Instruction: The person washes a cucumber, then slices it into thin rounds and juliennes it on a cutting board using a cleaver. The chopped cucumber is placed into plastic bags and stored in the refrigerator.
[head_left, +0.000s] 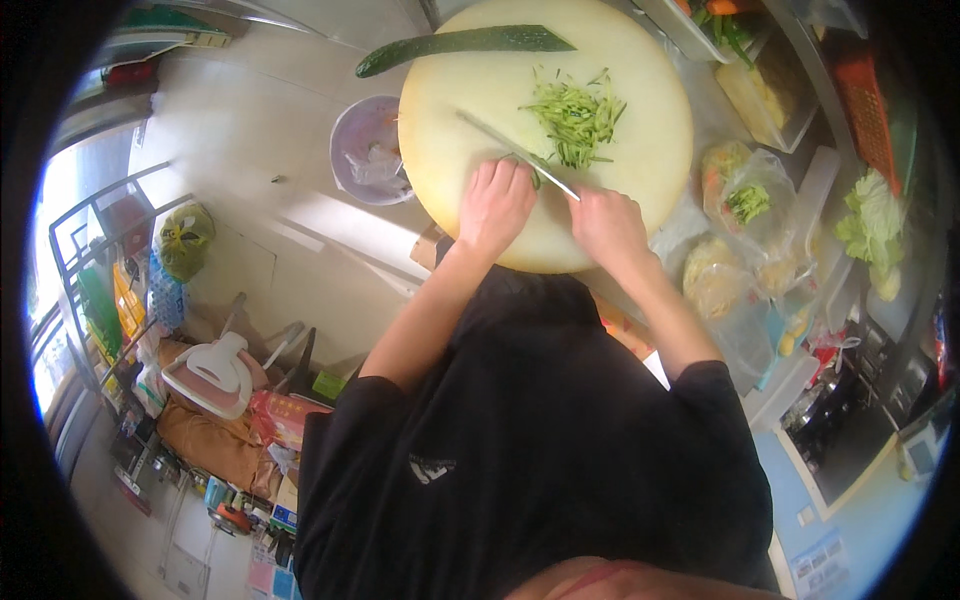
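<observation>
On a round, pale cutting board (652, 112) my right hand (609, 223) grips a kitchen knife (517, 152), whose blade points up and to the left. Beside the blade my left hand (498, 204) presses down with curled fingers on a small green piece of cucumber (535, 178), mostly hidden by the fingers and the knife. A heap of shredded cucumber (576, 116) lies just beyond the blade. Across the board's far edge rests a long piece of cucumber (465, 43), cut slantwise at its right end, its left end sticking out past the board.
Left of the board stands a round bin (369, 150) with plastic in it. At the right are bags of shredded vegetables (746, 201), a clear container (772, 97), an orange grater (866, 112) and leafy lettuce (874, 225).
</observation>
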